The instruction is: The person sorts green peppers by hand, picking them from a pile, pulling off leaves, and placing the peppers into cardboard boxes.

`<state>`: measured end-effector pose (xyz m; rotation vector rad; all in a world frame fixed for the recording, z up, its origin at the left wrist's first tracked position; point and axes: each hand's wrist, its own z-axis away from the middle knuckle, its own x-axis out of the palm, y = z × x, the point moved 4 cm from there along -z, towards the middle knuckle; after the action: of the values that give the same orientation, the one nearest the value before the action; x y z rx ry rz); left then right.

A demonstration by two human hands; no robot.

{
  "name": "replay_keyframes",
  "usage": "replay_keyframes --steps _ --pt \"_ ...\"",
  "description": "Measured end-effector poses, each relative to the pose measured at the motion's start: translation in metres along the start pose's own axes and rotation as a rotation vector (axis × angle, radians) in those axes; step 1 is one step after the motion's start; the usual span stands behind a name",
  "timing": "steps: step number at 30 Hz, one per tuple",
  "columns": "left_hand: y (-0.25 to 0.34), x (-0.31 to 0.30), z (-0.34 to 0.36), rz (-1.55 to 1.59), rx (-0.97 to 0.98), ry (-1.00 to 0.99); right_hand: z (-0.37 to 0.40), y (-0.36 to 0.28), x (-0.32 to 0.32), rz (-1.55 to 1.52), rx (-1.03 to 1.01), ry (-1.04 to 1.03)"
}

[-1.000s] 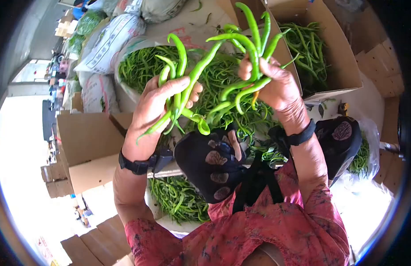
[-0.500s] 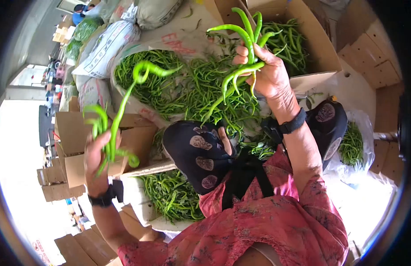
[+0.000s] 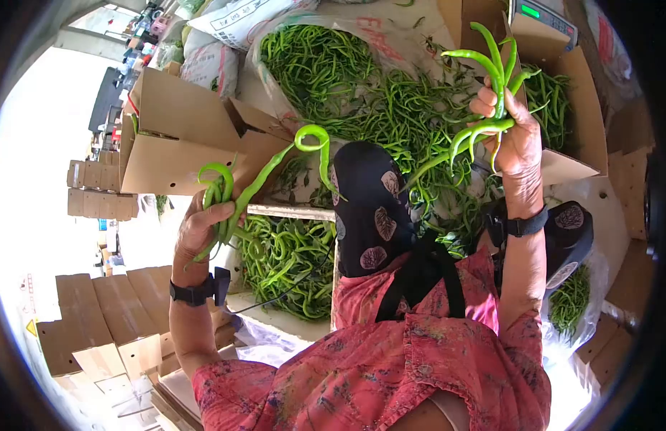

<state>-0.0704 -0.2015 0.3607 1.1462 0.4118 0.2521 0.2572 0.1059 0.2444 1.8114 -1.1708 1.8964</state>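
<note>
My left hand [image 3: 203,228] is closed around several green chili peppers [image 3: 248,192]; one long pepper curls into a hook above the fingers. This hand is raised beside a white foam box [image 3: 277,306] filled with curled green chili peppers [image 3: 293,269]. My right hand [image 3: 516,136] grips another bunch of green chili peppers [image 3: 497,68], their tips fanning up and to the left. Below and left of it, a large heap of loose green chili peppers [image 3: 390,108] spreads over a plastic sheet and spills from an open sack [image 3: 257,65].
A cardboard box [image 3: 588,108] with peppers stands at the right, near a scale with a green display [image 3: 541,20]. An open cardboard box [image 3: 175,161] is at the left. Stacked cartons [image 3: 110,309] fill the lower left. A clear bag [image 3: 595,298] of peppers lies lower right.
My view has turned, so the scene sits further right and higher, and the scale has come into sight. My left hand has moved closer to the foam box. Both hands keep their peppers.
</note>
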Motion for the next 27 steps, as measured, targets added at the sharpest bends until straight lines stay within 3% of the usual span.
replay_keyframes --steps 6,9,11,13,15,18,19,21,22,23,25,26,27 --pt "0.052 0.067 -0.024 0.016 0.133 -0.017 0.005 0.012 0.012 0.034 0.062 0.018" --pt "0.050 0.071 -0.066 -0.603 0.264 -0.157 0.013 0.003 0.009 0.043 0.065 0.030" --pt "0.047 0.073 -0.072 -0.623 0.245 -0.193 0.018 -0.002 -0.002 0.071 0.026 0.114" --pt "0.046 0.072 -0.060 -0.402 0.169 -0.086 0.023 -0.006 -0.010 0.079 0.003 0.119" --pt "0.038 0.062 -0.036 -0.415 0.032 0.013 0.028 -0.005 -0.014 0.062 -0.021 0.176" --pt "-0.008 0.010 -0.017 -0.735 -0.232 -0.146 0.030 -0.007 -0.009 0.163 -0.045 0.156" --pt "-0.035 -0.008 -0.011 -0.870 -0.330 -0.165 0.029 -0.008 -0.015 0.095 0.006 -0.002" --pt "-0.090 -0.046 0.003 -0.977 -0.074 -0.168 0.025 -0.003 -0.011 0.101 -0.050 -0.016" --pt "-0.081 -0.036 0.007 -1.028 0.012 -0.063 0.025 -0.002 -0.009 0.105 -0.027 -0.028" --pt "-0.072 -0.030 0.007 -1.031 0.016 -0.065 0.025 0.001 -0.009 0.112 -0.030 0.001" --pt "-0.055 -0.018 0.006 -0.775 -0.155 -0.020 0.025 0.005 -0.009 0.090 -0.042 -0.007" --pt "-0.044 0.002 0.006 -0.584 -0.138 0.073 0.025 0.003 -0.005 0.094 -0.044 -0.009" --pt "-0.030 0.018 0.003 -0.588 -0.133 0.065 0.026 -0.001 0.000 0.127 -0.039 -0.005"
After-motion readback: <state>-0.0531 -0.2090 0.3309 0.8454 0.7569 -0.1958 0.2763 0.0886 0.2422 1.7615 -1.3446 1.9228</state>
